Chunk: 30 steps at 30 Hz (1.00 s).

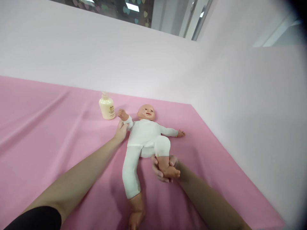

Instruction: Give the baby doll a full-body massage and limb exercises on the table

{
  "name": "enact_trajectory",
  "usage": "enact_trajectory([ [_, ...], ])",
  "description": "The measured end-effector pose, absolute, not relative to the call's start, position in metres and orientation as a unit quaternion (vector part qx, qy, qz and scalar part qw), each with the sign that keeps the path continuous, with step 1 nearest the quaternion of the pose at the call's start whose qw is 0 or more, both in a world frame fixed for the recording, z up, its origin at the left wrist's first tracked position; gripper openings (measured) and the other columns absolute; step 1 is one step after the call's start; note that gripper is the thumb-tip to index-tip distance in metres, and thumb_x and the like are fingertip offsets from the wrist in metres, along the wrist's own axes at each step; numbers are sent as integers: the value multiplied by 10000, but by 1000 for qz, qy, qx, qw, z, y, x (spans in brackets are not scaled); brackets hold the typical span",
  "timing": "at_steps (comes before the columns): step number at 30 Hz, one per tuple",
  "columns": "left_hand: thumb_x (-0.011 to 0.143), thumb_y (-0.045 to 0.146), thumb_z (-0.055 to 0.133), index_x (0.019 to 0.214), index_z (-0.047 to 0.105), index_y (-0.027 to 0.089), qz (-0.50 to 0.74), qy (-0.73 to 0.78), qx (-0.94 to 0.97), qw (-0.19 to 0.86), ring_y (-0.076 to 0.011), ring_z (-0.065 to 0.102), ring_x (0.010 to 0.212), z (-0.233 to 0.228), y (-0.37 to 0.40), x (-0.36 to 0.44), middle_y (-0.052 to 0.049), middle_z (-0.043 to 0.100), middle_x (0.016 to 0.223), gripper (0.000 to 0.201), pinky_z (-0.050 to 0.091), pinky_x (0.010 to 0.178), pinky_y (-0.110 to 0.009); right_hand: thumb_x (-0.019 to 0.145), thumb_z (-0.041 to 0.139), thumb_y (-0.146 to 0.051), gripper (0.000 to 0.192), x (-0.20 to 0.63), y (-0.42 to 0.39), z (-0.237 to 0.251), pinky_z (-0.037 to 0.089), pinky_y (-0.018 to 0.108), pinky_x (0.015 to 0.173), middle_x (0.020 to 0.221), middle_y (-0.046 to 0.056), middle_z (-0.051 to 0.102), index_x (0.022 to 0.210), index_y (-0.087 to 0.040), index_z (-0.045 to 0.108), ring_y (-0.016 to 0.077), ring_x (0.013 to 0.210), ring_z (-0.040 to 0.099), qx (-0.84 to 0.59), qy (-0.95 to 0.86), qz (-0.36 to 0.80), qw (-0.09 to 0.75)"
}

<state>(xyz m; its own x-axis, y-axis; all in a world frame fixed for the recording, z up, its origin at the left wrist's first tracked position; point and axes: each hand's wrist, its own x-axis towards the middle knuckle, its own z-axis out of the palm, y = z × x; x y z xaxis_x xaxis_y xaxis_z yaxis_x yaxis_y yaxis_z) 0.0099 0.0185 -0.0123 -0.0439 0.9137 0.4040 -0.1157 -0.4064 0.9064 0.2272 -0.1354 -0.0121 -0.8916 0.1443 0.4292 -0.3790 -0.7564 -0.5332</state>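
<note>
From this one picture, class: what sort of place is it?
Probably an infant-care practice room: a baby doll in white lies on a pink sheet, a lotion pump bottle beside it.

The baby doll (144,137) wears a plain white one-piece suit, with no print on it; its head, hands and feet are a peachy tan plastic. The pump bottle (106,108), near the far edge of the sheet, is pale cream-yellow with a small darker yellow mark on its label. The sheet (48,134) carrying them is plain pink, lighter where folds catch the light. The walls (240,95) along its far and right edges are a very pale pinkish white. The sleeve (35,218) at the near left corner is black. The window (115,8) above the wall is dark, dotted with pastel heart shapes in green, blue and pink.
</note>
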Motion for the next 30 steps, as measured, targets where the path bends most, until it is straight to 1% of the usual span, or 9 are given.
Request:
enact_trajectory([
  [4, 790, 302, 517, 1000, 578, 185, 555, 289, 726, 286, -239, 523, 1048, -4, 10, 11, -85, 593, 1068, 249, 378, 990, -421, 751, 576, -454, 406, 229, -131, -2, 402, 164, 303, 815, 19, 616, 1043, -212, 431, 105, 487, 560, 142, -321, 903, 248],
  [6, 814, 299, 493, 1007, 596, 189, 509, 263, 790, 219, -240, 514, 1048, 3, 4, 11, -90, 586, 1076, 245, 374, 985, -422, 774, 540, -470, 404, 230, -130, 3, 336, 141, 278, 780, 4, 594, 1056, -196, 447, 82, 463, 500, 91, -312, 899, 293],
  [8, 829, 289, 465, 1038, 600, 191, 471, 256, 826, 177, -238, 509, 1051, 8, 0, 11, -95, 573, 1104, 268, 379, 973, -418, 791, 519, -459, 393, 230, -128, 7, 272, 122, 273, 749, -4, 573, 1055, -172, 472, 66, 461, 445, 32, -291, 898, 329],
  [12, 828, 252, 442, 1057, 597, 179, 430, 248, 860, 121, -245, 498, 1088, 13, -4, 10, -107, 547, 1166, 287, 374, 969, -425, 814, 490, -423, 366, 230, -127, 10, 190, 112, 281, 695, -16, 533, 1040, -136, 507, 52, 458, 353, -57, -250, 894, 368],
  [16, 809, 197, 429, 1030, 601, 177, 412, 233, 877, 84, -247, 492, 1111, 13, -3, 10, -109, 546, 1176, 280, 369, 968, -433, 816, 471, -422, 385, 229, -127, 10, 168, 121, 292, 680, -24, 510, 1056, -122, 504, 53, 453, 313, -92, -246, 887, 379],
  [20, 790, 169, 429, 1041, 594, 184, 401, 229, 884, 69, -248, 484, 1121, 13, -4, 10, -105, 545, 1190, 301, 360, 976, -441, 802, 492, -430, 408, 229, -127, 11, 155, 123, 299, 669, -30, 491, 1060, -114, 500, 52, 451, 318, -129, -254, 880, 380],
  [23, 803, 189, 439, 1042, 584, 186, 414, 233, 876, 82, -245, 493, 1104, 14, -5, 10, -103, 552, 1169, 279, 373, 962, -434, 808, 488, -427, 396, 229, -128, 11, 154, 125, 306, 686, -19, 506, 1051, -115, 506, 52, 454, 336, -127, -277, 878, 369],
  [27, 817, 224, 470, 1044, 556, 188, 479, 267, 825, 137, -227, 524, 1027, 9, 0, 11, -89, 581, 1076, 245, 403, 940, -414, 774, 536, -457, 432, 229, -130, 7, 193, 148, 308, 706, 1, 549, 1033, -111, 525, 59, 456, 398, -93, -315, 883, 336],
  [30, 824, 257, 483, 1062, 517, 180, 542, 307, 755, 203, -228, 526, 1042, 1, 8, 11, -88, 580, 1068, 252, 399, 970, -421, 723, 598, -483, 476, 231, -133, 2, 240, 159, 314, 742, 32, 601, 1007, -105, 542, 75, 475, 478, -72, -329, 896, 291],
])
